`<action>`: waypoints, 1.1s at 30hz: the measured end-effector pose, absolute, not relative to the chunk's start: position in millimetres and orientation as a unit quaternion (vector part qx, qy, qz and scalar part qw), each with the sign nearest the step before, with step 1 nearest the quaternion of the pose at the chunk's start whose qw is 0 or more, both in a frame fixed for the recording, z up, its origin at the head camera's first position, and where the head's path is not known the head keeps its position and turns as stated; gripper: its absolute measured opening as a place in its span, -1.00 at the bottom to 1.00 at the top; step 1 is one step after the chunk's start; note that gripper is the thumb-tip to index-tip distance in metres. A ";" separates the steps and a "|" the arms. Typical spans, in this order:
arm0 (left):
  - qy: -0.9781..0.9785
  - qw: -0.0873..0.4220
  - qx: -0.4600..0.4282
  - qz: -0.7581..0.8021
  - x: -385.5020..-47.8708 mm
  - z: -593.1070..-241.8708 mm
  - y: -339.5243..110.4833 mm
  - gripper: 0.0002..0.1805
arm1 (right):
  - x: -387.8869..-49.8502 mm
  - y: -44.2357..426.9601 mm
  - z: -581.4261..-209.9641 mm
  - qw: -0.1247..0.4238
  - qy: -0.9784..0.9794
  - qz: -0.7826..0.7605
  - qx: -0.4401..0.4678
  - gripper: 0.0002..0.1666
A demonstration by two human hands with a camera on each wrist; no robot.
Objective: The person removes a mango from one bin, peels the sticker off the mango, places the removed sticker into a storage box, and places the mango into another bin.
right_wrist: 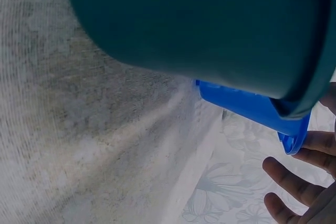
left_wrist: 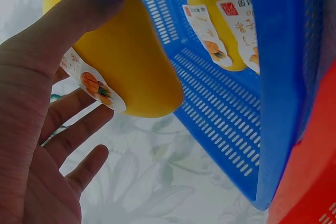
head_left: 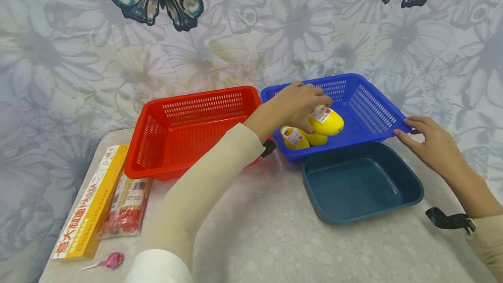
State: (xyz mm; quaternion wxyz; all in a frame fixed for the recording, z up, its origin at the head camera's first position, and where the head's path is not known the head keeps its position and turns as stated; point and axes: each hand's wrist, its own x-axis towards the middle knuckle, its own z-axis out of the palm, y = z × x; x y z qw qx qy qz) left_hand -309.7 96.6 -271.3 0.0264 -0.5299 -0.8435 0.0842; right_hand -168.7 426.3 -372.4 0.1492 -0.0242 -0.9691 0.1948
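Note:
My left hand (head_left: 300, 105) holds a yellow mango (head_left: 333, 125), wearing a white printed label, above the blue basket (head_left: 371, 106). In the left wrist view the thumb presses on one side of this mango (left_wrist: 128, 61), with fingers on its labelled side. Two more labelled mangoes, one mango (head_left: 294, 139) beside another mango (head_left: 317, 139), lie in the basket's near left corner. At the basket's right corner, my right hand (head_left: 436, 145) pinches the rim between thumb and fingers. Its other fingers are spread apart in the right wrist view.
A red basket (head_left: 188, 167) stands left of the blue one. In front of the blue basket is a dark teal tray (head_left: 359, 187). At the left lie a yellow pasta box (head_left: 92, 204), a clear packet (head_left: 127, 206) and a lollipop (head_left: 114, 260). Patterned fabric rises behind.

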 end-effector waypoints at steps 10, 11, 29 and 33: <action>-0.846 0.037 -0.527 0.072 -291.3 -270.1 75.7 -0.21 | -170.3 425.8 -374.9 0.155 -0.969 0.191 -0.031 -0.26; -0.848 0.036 -0.525 0.069 -289.6 -270.3 73.5 -0.21 | -171.1 425.6 -375.2 0.155 -0.969 0.190 -0.031 -0.26; -0.858 0.042 -0.513 0.009 -263.8 -276.2 26.0 -0.25 | -167.9 425.7 -380.9 0.163 -0.968 0.188 -0.027 -0.25; -0.857 0.049 -0.513 0.012 -258.9 -276.0 19.0 -0.23 | -168.8 425.1 -381.1 0.167 -0.968 0.187 -0.028 -0.24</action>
